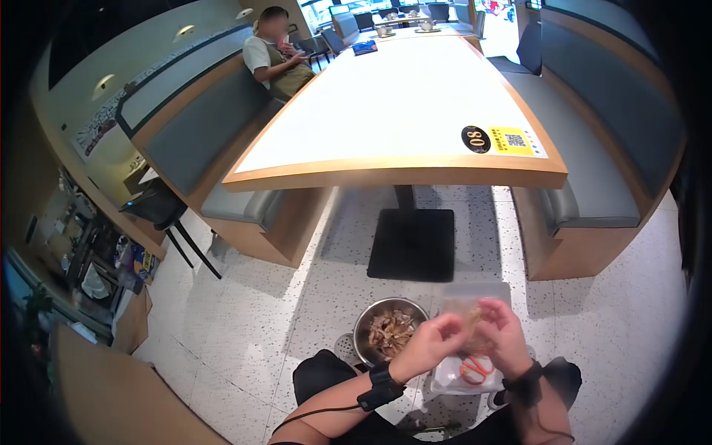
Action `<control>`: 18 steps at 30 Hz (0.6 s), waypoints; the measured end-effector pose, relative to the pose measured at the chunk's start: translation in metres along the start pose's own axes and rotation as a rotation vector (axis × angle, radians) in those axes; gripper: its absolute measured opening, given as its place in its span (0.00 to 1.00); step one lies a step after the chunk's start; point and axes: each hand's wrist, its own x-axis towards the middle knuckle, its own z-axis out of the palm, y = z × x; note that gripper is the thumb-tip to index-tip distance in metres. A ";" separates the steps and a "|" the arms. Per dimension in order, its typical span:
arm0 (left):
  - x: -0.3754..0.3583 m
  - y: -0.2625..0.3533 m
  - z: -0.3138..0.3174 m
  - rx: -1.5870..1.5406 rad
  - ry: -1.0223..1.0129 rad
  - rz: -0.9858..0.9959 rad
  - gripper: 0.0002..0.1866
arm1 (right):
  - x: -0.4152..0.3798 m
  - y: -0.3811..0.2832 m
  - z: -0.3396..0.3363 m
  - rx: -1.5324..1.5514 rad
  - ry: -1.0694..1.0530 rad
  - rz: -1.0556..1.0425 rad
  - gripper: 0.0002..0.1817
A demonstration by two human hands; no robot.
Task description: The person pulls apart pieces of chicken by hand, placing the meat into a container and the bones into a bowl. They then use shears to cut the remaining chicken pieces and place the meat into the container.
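My left hand (437, 343) and my right hand (504, 337) are raised close together in front of my knees, fingers bent inward and closed. A small pale, tan piece (471, 320) shows blurred between the fingertips; I cannot tell what it is. Below and left of my hands, a round steel bowl (359, 335) stands on the floor, holding brownish, irregular food pieces (389, 331). Under my hands lies a whitish plastic container (447, 382), partly covered by them. Orange-handled scissors (475, 368) rest on it, their blades hidden.
Ahead stands a long white table (371, 111) on a black base plate (411, 245), between a left bench (241, 204) and a right bench (593, 200). A person (278, 55) sits on the left bench. A black chair (159, 208) stands farther left.
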 end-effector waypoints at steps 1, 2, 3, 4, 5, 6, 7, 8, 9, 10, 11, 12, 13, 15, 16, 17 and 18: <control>0.001 0.006 -0.001 -0.026 -0.004 -0.014 0.08 | -0.002 -0.001 -0.003 0.153 -0.007 -0.014 0.23; 0.000 0.013 -0.003 -0.024 -0.003 -0.016 0.08 | -0.002 -0.003 -0.004 0.177 -0.009 -0.025 0.25; -0.003 0.025 -0.004 -0.059 0.064 0.049 0.08 | -0.003 -0.005 -0.004 0.179 -0.008 -0.020 0.25; -0.007 0.038 -0.005 -0.093 0.130 0.115 0.08 | -0.003 -0.007 -0.004 0.178 -0.009 -0.028 0.25; -0.013 0.052 -0.005 -0.114 0.214 0.217 0.09 | -0.003 -0.009 -0.005 0.176 -0.010 -0.036 0.25; -0.020 0.065 -0.011 -0.186 0.258 0.254 0.11 | -0.003 -0.009 -0.005 0.161 0.001 -0.034 0.25; -0.032 0.090 -0.007 -0.259 0.326 0.377 0.13 | -0.003 -0.009 -0.006 0.163 0.002 -0.029 0.25; -0.048 0.110 -0.007 -0.303 0.319 0.488 0.14 | -0.004 -0.008 -0.007 0.149 0.003 -0.024 0.25; -0.053 0.131 -0.003 -0.341 0.281 0.726 0.16 | -0.004 -0.008 -0.007 0.133 0.001 -0.022 0.24; -0.070 0.137 -0.004 -0.187 0.488 0.730 0.17 | -0.004 -0.008 -0.006 0.136 -0.003 -0.021 0.24; -0.075 0.146 -0.006 -0.206 0.372 0.872 0.17 | -0.004 -0.008 -0.005 0.126 0.001 -0.009 0.24; -0.077 0.145 -0.009 -0.187 0.386 0.933 0.17 | -0.004 -0.008 -0.005 0.114 0.006 0.003 0.24; -0.078 0.144 -0.011 -0.169 0.399 0.993 0.16 | -0.004 -0.007 -0.005 0.114 0.005 0.005 0.24; -0.078 0.147 -0.005 -0.181 0.417 1.015 0.15 | -0.004 -0.005 -0.006 0.119 -0.009 -0.014 0.23; -0.077 0.149 0.000 -0.196 0.430 1.037 0.15 | -0.003 -0.005 -0.006 0.115 -0.003 -0.007 0.23; -0.075 0.152 0.005 -0.208 0.431 1.028 0.15 | -0.003 -0.006 -0.005 0.115 0.001 -0.003 0.23; -0.072 0.154 0.009 -0.182 0.507 1.010 0.12 | -0.004 -0.007 -0.006 0.113 0.005 0.001 0.23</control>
